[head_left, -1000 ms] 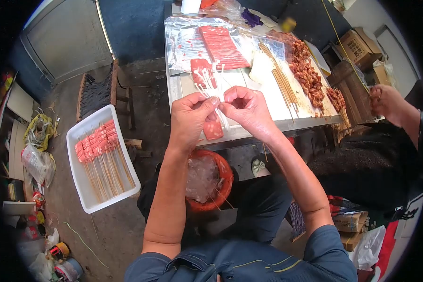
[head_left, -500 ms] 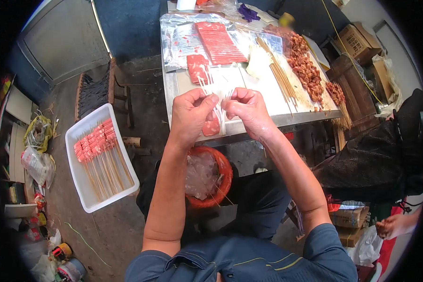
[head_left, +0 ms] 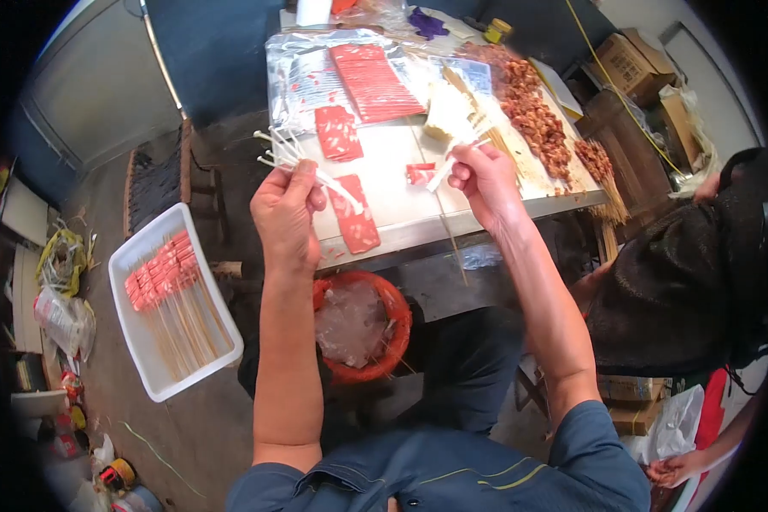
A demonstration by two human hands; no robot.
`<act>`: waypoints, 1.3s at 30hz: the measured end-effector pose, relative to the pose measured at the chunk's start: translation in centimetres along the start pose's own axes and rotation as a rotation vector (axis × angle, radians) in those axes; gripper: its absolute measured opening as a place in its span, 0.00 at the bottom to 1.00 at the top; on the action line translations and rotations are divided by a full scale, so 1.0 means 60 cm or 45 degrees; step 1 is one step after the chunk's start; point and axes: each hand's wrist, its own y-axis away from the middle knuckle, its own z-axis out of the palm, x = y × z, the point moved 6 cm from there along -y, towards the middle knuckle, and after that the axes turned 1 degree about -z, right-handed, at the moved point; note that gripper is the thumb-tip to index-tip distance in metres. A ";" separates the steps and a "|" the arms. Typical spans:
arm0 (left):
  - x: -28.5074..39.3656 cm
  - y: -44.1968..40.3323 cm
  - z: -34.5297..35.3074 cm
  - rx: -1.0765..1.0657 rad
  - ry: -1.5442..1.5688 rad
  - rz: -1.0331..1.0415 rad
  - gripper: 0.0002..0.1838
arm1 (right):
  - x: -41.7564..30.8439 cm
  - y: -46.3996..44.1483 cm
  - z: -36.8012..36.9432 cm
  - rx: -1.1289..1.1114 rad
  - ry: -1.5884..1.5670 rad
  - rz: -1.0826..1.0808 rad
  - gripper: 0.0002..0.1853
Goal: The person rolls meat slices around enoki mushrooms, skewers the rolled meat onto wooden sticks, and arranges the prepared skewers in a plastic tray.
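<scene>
Head view: the table spreads beyond both hands, its near metal edge running just below the fingertips. Down and left of the left hand, one white tray stands well apart, a strip of floor between it and the one red bin, which sits below and right of that hand. One large ridged red slab lies beyond, between the hands. Two smaller red slices lie flat: the upper slice just up and right of the left hand, the lower slice directly right of it, close to the table edge. One red roll lies just left of the right hand, beside a thin skewer that overhangs the edge. The left hand is closed in a pinch on a fan of thin white mushrooms, too overlapped to count; the right pinches one short bundle of white stems, thumb against forefinger.
</scene>
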 end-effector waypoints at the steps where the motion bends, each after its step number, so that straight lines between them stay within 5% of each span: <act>1: 0.002 0.003 0.004 0.010 -0.043 0.008 0.03 | 0.000 -0.016 -0.014 0.033 0.145 0.001 0.05; 9: -0.002 0.005 0.016 -0.059 -0.158 -0.010 0.04 | -0.039 -0.187 -0.087 0.167 0.834 -0.200 0.15; 14: 0.000 0.008 0.023 -0.101 -0.181 -0.018 0.03 | -0.069 -0.165 -0.080 0.289 1.213 -0.366 0.19; 20: -0.020 0.017 0.032 -0.082 -0.111 -0.070 0.03 | -0.022 0.011 0.047 -0.257 0.649 -0.297 0.16; 25: -0.035 0.025 0.041 -0.130 0.077 -0.089 0.03 | 0.016 0.086 0.127 -0.428 0.352 -0.251 0.14; 39: -0.022 0.026 0.032 -0.011 0.043 -0.090 0.05 | 0.031 0.092 0.135 -0.315 0.184 -0.220 0.03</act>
